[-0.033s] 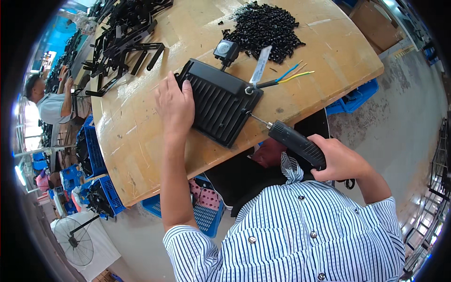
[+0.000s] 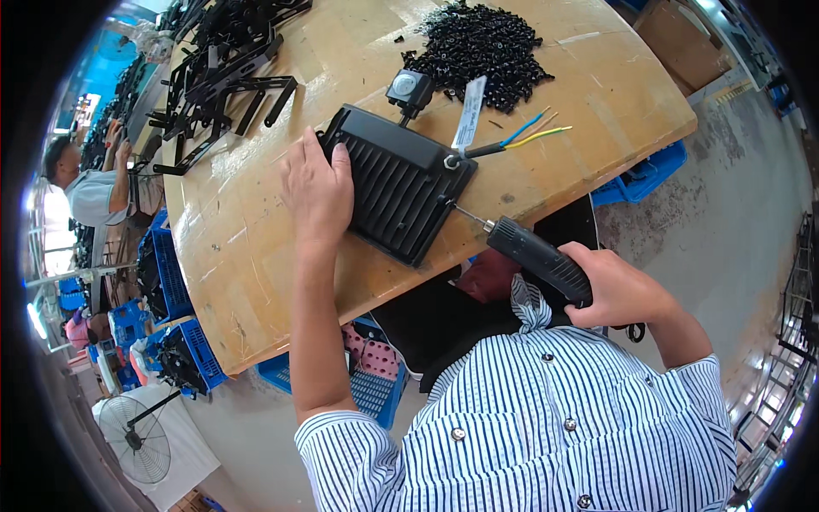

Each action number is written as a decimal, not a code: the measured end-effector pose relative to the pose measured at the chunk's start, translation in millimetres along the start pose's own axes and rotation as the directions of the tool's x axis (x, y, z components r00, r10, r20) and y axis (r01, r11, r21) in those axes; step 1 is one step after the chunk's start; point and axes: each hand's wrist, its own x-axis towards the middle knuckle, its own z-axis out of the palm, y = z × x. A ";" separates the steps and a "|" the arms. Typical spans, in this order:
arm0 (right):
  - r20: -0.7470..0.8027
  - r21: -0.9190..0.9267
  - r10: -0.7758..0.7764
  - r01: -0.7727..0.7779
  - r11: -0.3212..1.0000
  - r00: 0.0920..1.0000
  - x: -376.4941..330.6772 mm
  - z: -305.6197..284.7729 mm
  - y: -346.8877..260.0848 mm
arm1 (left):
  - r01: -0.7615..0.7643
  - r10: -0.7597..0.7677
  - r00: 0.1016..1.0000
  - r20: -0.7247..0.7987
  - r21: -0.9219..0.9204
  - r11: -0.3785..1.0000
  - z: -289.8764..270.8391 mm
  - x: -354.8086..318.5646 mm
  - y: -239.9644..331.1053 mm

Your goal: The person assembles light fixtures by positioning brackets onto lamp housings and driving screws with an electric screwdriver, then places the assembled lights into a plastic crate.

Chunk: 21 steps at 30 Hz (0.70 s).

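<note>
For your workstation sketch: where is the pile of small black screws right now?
In the head view the pile of small black screws lies at the far edge of the wooden table, just beyond the black ribbed housing and its coloured wires.

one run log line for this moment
left hand flat on black finned lamp housing | right hand grips electric screwdriver, bit at housing edge | screw pile behind
</note>
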 end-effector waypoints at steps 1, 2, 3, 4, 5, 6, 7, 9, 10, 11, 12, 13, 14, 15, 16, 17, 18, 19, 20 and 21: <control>0.015 -0.003 0.002 -0.002 1.000 1.000 0.8 -1.2 -1.0 | 0.050 -0.053 0.994 0.096 0.031 0.998 -4.9 3.1 6.7; 0.018 -0.004 0.009 -0.009 1.000 1.000 1.7 -1.6 -1.8 | 0.052 -0.054 0.993 0.101 0.026 0.998 -7.0 4.0 9.7; 0.025 -0.003 0.022 -0.022 1.000 0.999 2.8 -1.5 -2.8 | 0.057 -0.062 0.990 0.126 0.045 0.997 -7.8 4.1 11.6; 0.032 -0.003 0.035 -0.035 0.999 0.999 3.7 -2.1 -3.9 | 0.061 -0.070 0.986 0.150 0.065 0.996 -8.3 4.3 13.1; 0.035 -0.005 0.044 -0.044 0.999 0.998 4.5 -2.8 -5.4 | 0.064 -0.072 0.985 0.157 0.058 0.996 -8.5 4.0 13.0; 0.056 0.014 0.046 -0.047 0.999 0.997 5.2 -3.6 -6.7 | 0.048 -0.059 0.987 0.148 0.077 0.996 -8.5 3.1 12.0; 0.078 0.034 0.050 -0.053 0.998 0.996 5.2 -3.8 -7.5 | 0.032 -0.045 0.989 0.142 0.096 0.995 -8.5 2.1 11.8; 0.081 0.031 0.058 -0.061 0.998 0.995 4.0 -4.3 -6.1 | 0.030 -0.042 0.989 0.142 0.089 0.996 -9.4 1.8 15.3; 0.082 0.029 0.052 -0.054 0.998 0.995 5.6 -3.6 -5.7 | 0.027 -0.039 0.991 0.131 0.093 0.995 -8.8 2.0 14.9; 0.086 0.032 0.059 -0.062 0.998 0.994 7.5 -5.8 -6.6 | 0.029 -0.040 0.991 0.124 0.091 0.995 -6.6 1.4 14.7; 0.131 0.024 0.091 -0.095 0.995 0.987 9.8 -10.3 -8.5 | 0.029 -0.041 0.990 0.133 0.089 0.996 -4.8 0.4 12.9; 0.173 0.014 0.124 -0.128 0.992 0.977 11.2 -13.5 -9.0 | 0.007 -0.015 0.995 0.098 0.090 0.996 -3.2 -0.6 12.1; 0.176 0.017 0.132 -0.137 0.990 0.975 12.7 -13.7 -7.3 | -0.016 0.010 0.998 0.064 0.091 0.996 -1.7 -1.6 11.3; 0.206 0.054 0.097 -0.110 0.992 0.974 14.1 -13.2 -4.9 | -0.017 0.011 0.997 0.073 0.087 0.996 -0.9 -2.3 10.9; 0.230 0.086 0.056 -0.077 0.993 0.971 13.3 -14.9 -3.3 | -0.013 0.007 0.998 0.068 0.088 0.996 -4.5 -2.2 12.9; 0.231 0.083 0.058 -0.079 0.993 0.971 12.7 -16.0 0.4 | -0.008 0.003 0.998 0.064 0.089 0.996 -7.5 -1.7 14.8; 0.284 0.240 0.006 -0.078 0.968 0.959 12.3 -16.6 5.4 | -0.006 0.001 0.998 0.063 0.087 0.996 -10.2 -0.6 16.7; 0.330 0.396 -0.053 -0.087 0.914 0.942 14.5 -16.6 9.7 | -0.002 -0.004 0.997 0.078 0.087 0.996 -9.8 0.2 17.4; 0.334 0.399 -0.052 -0.091 0.913 0.941 17.1 -18.0 10.3 | 0.002 -0.010 0.996 0.092 0.087 0.996 -9.1 0.2 17.6; 0.415 0.466 -0.019 -0.194 0.863 0.909 20.2 -20.1 10.3 | 0.002 -0.011 0.995 0.097 0.090 0.996 -8.3 -0.5 16.9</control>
